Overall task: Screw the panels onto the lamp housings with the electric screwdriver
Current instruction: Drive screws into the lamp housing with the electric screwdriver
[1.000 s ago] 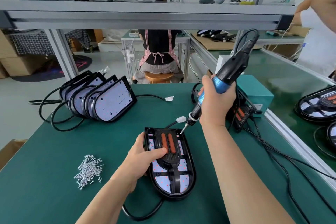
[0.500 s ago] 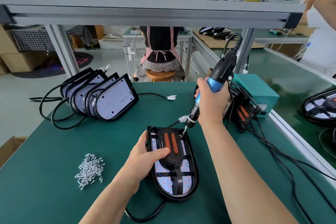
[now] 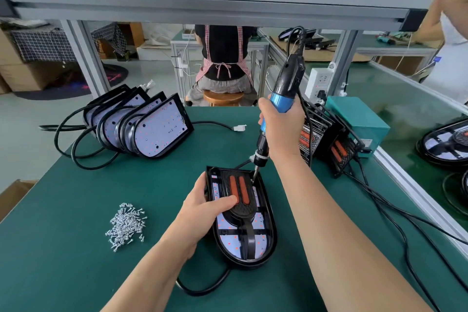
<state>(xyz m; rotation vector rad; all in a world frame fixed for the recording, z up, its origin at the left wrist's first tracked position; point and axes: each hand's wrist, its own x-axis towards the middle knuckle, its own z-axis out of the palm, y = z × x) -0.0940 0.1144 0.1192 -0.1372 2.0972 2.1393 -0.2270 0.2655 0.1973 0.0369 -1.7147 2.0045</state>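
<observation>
Since a second ago the electric screwdriver (image 3: 288,83) has swung more upright, and its bit has dropped onto the far right corner of the panel (image 3: 240,191). The right hand (image 3: 281,129) wraps its fingers round the blue grip, directly above that corner. The left hand (image 3: 202,213) clasps the lamp housing (image 3: 269,243) by its left edge, thumb pressed across the panel. The housing lies flat on the green mat (image 3: 76,273), with the screws (image 3: 126,225) heaped to its left.
</observation>
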